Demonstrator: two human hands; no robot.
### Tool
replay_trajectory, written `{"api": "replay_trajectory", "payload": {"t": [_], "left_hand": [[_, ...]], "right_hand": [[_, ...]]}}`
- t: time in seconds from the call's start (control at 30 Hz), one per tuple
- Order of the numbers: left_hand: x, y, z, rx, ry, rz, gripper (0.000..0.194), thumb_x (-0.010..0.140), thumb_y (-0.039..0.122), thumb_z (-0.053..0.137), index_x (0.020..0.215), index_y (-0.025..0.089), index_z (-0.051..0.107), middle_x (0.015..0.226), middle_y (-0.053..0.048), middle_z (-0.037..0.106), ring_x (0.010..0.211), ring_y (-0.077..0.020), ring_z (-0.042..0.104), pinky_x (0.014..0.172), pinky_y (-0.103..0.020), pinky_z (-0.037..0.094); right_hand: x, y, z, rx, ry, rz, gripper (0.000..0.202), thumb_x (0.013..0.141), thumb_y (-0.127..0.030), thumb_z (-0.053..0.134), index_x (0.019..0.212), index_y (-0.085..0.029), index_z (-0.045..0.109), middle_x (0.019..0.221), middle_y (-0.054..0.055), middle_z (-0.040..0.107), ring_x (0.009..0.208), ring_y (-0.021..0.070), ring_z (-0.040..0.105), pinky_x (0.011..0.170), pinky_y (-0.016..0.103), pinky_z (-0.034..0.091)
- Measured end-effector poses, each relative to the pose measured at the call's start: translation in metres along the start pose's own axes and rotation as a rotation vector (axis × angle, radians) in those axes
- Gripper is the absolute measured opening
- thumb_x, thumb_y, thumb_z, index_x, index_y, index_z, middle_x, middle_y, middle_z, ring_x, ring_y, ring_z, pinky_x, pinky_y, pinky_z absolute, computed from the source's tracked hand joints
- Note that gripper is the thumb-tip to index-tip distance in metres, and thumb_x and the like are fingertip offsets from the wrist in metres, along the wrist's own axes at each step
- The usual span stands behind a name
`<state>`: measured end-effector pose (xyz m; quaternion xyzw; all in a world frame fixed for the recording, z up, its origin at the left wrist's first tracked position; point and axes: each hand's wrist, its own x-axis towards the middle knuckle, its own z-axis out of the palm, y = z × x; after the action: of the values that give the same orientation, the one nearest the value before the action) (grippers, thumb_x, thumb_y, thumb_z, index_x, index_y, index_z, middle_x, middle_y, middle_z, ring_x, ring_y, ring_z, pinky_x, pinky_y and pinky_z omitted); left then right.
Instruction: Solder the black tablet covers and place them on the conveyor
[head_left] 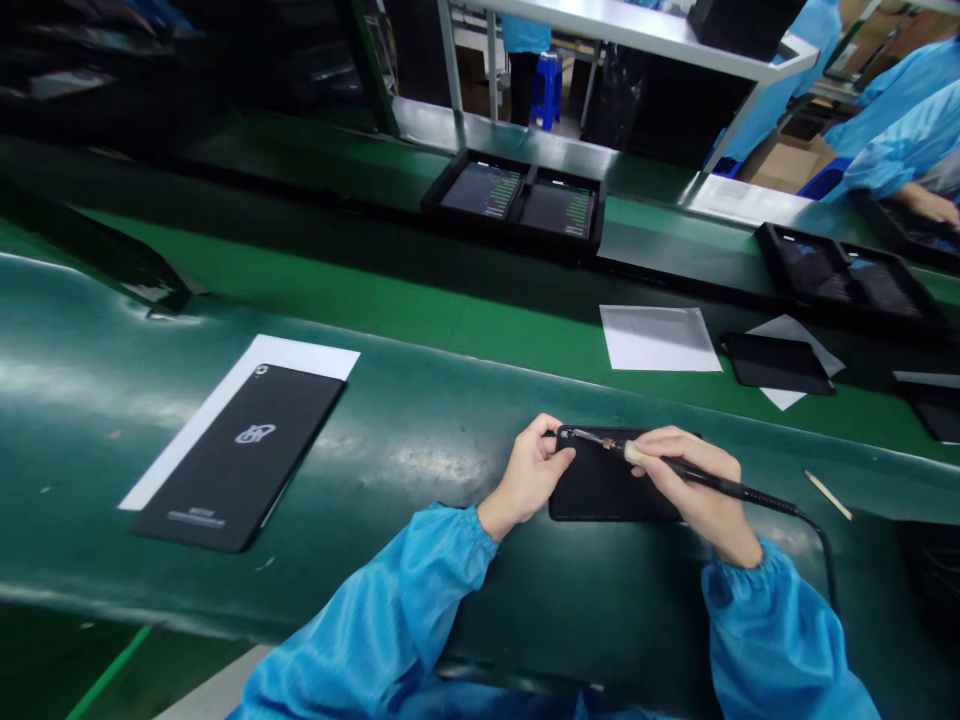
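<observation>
A black tablet [607, 490] lies flat on the green bench in front of me. My left hand [529, 472] grips its upper left corner, thumb on top and fingers at the edge. In my right hand [694, 480] is a soldering iron [637, 455], held like a pen, its metal tip pointing at a small light part in that same corner. Whether the tip touches is too small to tell. The iron's cord curves down past my right sleeve. Further left, another black tablet [247, 460] with a printed logo rests partly on a white sheet [300, 354].
A thin wooden stick [828, 494] lies to the right. Beyond the bench, a green belt [420, 310] carries white paper [660, 338], a dark tablet [778, 362] and black trays [517, 237] with lit screens. A co-worker's hand [930, 203] shows at far right.
</observation>
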<state>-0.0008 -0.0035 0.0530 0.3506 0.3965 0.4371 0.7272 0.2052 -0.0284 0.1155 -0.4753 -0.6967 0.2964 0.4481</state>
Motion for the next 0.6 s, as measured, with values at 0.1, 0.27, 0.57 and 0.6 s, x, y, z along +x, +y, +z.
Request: {"api": "replay_trajectory", "payload": {"t": [0.1,0.27,0.57,0.6], "left_hand": [[0.001,0.000,-0.001,-0.001,0.002,0.001,0.033,0.072,0.026,0.073,0.089,0.020,0.044,0.063,0.005,0.065,0.052,-0.0080,0.058,0.052,-0.018,0.044],[0.000,0.001,-0.001,-0.010,0.006,-0.001,0.036,0.071,0.028,0.076,0.089,0.020,0.046,0.063,0.005,0.065,0.051,-0.0076,0.057,0.051,-0.018,0.043],[0.001,-0.002,-0.001,0.001,0.015,-0.014,0.039,0.071,0.030,0.078,0.089,0.020,0.046,0.066,0.003,0.067,0.053,-0.0087,0.059,0.053,-0.018,0.043],[0.000,-0.002,-0.001,0.003,0.015,-0.018,0.039,0.071,0.031,0.078,0.089,0.020,0.045,0.067,0.003,0.067,0.053,-0.0091,0.059,0.053,-0.019,0.043]], "right_hand": [[0.002,0.002,-0.001,-0.003,-0.027,-0.001,0.006,0.090,-0.020,0.069,0.092,-0.021,0.075,0.090,0.006,0.071,0.080,0.0192,0.068,0.070,0.032,0.058],[0.001,-0.001,0.001,-0.023,-0.008,-0.026,0.005,0.090,-0.021,0.070,0.090,-0.022,0.075,0.088,0.006,0.072,0.079,0.0191,0.068,0.071,0.032,0.057],[-0.012,0.003,0.007,0.049,0.065,-0.018,0.010,0.091,-0.015,0.065,0.093,-0.020,0.074,0.077,0.003,0.071,0.073,0.0181,0.068,0.067,0.031,0.054],[-0.013,0.005,0.008,0.052,0.070,-0.012,0.010,0.091,-0.014,0.066,0.094,-0.020,0.074,0.078,0.003,0.071,0.073,0.0179,0.068,0.068,0.031,0.054]]}}
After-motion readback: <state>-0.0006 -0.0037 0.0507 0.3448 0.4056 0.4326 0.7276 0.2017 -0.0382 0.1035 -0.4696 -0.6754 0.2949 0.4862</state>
